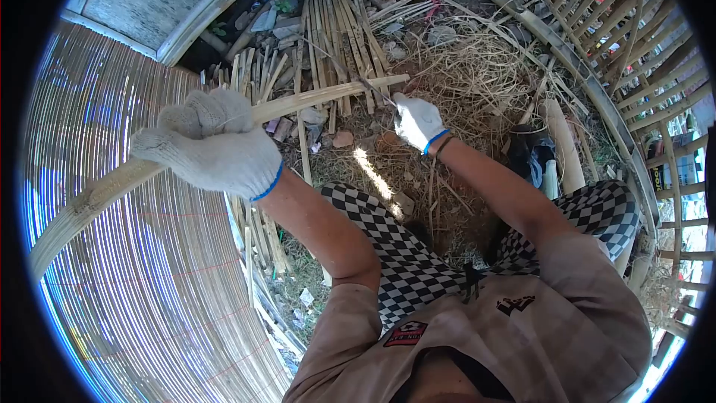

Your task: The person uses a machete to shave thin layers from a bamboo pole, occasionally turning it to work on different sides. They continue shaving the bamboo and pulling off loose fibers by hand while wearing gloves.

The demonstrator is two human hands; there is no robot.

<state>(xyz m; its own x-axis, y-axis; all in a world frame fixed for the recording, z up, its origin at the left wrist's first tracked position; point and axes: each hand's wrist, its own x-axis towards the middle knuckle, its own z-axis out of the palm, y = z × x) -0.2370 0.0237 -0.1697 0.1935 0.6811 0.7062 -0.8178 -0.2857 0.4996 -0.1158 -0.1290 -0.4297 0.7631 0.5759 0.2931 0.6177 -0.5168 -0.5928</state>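
Note:
My left hand [212, 142], in a white knit glove, is closed around a long flat bamboo strip [321, 97] that runs from lower left up to the middle of the view. My right hand [418, 121], also gloved, grips a thin knife [377, 91] whose blade rests against the strip near its far end. Both forearms are bare. My knees in checkered trousers are below the hands.
A woven bamboo mat [142, 269] fills the left side. Several split bamboo slats [335, 22] and dry shavings [477, 67] lie on the ground ahead. A curved bamboo lattice frame [634, 52] stands at right. A thick bamboo piece [563, 142] lies by my right knee.

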